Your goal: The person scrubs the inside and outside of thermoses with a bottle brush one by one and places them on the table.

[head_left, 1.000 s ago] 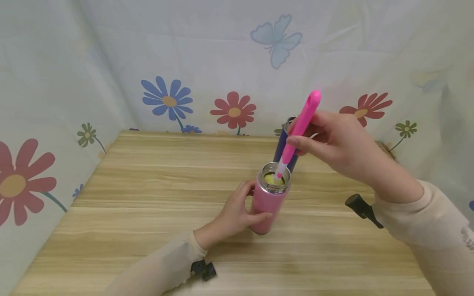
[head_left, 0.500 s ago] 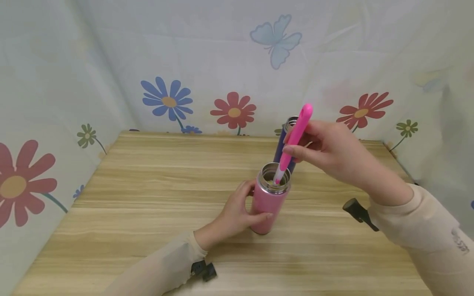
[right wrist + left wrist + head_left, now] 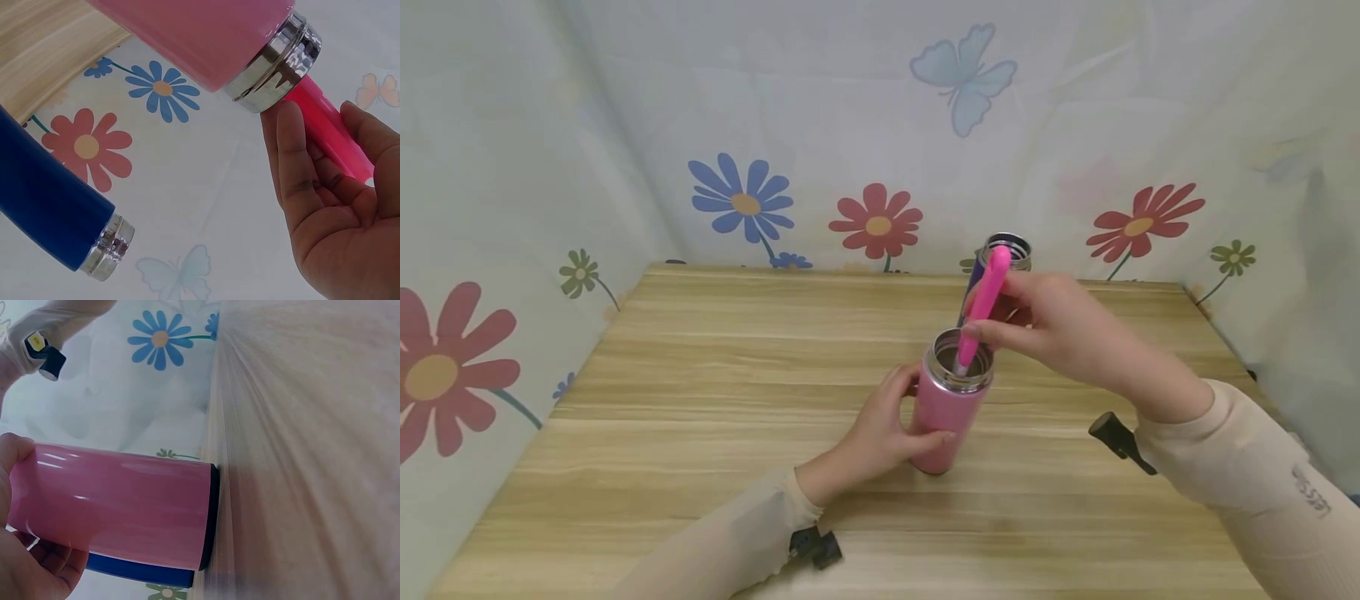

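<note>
A pink metal bottle (image 3: 943, 417) with an open steel mouth stands on the wooden table, seen side-on in the left wrist view. My left hand (image 3: 876, 429) grips its side, thumb in front and fingers behind. Above the mouth, my right hand (image 3: 1060, 325) pinches the bright pink handle of a bottle brush (image 3: 987, 292) between thumb and fingers. The handle's lower end dips inside the mouth. The brush's head is hidden in the bottle. Close behind, a dark blue bottle (image 3: 53, 194) stands with its steel mouth uncovered, partly covered by the right hand in the head view.
The wooden table (image 3: 715, 375) reaches back to a cloth backdrop (image 3: 820, 108) printed with flowers and a butterfly. A black wrist-camera mount (image 3: 1120, 442) sticks out from the right sleeve, and another mount (image 3: 816, 547) from the left sleeve.
My right hand has moved down and slightly left, pushing the brush deeper into the pink bottle. The yellow head seen in the mouth earlier is now out of sight. My left hand keeps its hold.
</note>
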The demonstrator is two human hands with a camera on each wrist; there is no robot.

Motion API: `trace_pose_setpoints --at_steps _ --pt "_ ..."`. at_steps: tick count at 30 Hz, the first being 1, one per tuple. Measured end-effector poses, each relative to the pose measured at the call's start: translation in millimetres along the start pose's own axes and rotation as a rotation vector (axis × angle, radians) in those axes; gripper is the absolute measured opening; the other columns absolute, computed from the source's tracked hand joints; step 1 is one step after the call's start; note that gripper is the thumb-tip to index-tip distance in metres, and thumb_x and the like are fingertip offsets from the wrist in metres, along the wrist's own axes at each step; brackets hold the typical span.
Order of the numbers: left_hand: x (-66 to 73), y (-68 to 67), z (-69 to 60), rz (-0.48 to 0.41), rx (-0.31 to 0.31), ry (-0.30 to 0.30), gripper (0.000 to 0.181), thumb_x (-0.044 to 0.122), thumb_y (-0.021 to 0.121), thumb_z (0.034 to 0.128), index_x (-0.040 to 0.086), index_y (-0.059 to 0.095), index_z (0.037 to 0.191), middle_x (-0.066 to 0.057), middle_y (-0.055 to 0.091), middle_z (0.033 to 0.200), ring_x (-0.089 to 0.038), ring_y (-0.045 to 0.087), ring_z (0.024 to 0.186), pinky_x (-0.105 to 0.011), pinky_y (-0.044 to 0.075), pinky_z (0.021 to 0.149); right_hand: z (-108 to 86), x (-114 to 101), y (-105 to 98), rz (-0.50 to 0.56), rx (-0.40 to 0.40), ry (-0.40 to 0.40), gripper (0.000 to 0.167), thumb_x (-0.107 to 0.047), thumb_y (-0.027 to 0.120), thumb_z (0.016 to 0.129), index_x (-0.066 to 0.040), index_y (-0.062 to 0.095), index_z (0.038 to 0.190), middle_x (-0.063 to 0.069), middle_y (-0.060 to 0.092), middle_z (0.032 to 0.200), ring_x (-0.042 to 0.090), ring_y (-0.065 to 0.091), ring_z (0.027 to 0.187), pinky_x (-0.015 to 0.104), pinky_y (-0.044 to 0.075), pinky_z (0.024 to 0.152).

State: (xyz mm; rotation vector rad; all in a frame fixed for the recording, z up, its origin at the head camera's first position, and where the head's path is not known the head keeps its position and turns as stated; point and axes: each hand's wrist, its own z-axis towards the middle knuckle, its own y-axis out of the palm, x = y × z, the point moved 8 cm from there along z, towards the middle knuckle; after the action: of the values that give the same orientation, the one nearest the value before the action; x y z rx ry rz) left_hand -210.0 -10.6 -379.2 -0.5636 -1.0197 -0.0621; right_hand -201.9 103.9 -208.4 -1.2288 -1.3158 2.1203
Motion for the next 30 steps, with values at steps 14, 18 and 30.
trace_pose_setpoints --at_steps 14,18,30 --pt "4.5 4.4 5.1 -0.022 -0.013 0.015 0.075 0.018 0.081 0.0752 0.007 0.042 0.138 -0.009 0.054 0.129 -0.022 0.056 0.116 -0.036 0.05 0.099 -3.4 -1.0 -12.4 -0.004 0.06 -0.002 0.024 -0.015 0.073 0.084 -0.005 0.064 0.104 0.003 0.071 0.091 0.013 0.067 0.082 0.026 0.058 0.074" --pt "5.3 3.8 5.9 -0.017 -0.013 0.013 0.075 0.019 0.081 0.0748 0.007 0.042 0.138 -0.009 0.054 0.129 -0.022 0.056 0.115 -0.036 0.05 0.098 -4.9 -4.5 -23.1 -0.012 0.079 0.008 0.025 -0.018 0.07 0.087 -0.006 0.06 0.106 0.003 0.07 0.09 0.014 0.066 0.082 0.021 0.056 0.072" --pt "9.9 3.3 9.1 0.001 -0.022 0.024 0.072 0.017 0.081 0.0752 0.006 0.043 0.136 -0.009 0.056 0.127 -0.022 0.058 0.113 -0.036 0.051 0.097 -7.8 -30.3 -56.5 -0.093 0.238 -0.1 0.02 -0.013 0.07 0.087 -0.003 0.061 0.101 0.003 0.071 0.084 0.002 0.066 0.07 0.014 0.054 0.065"
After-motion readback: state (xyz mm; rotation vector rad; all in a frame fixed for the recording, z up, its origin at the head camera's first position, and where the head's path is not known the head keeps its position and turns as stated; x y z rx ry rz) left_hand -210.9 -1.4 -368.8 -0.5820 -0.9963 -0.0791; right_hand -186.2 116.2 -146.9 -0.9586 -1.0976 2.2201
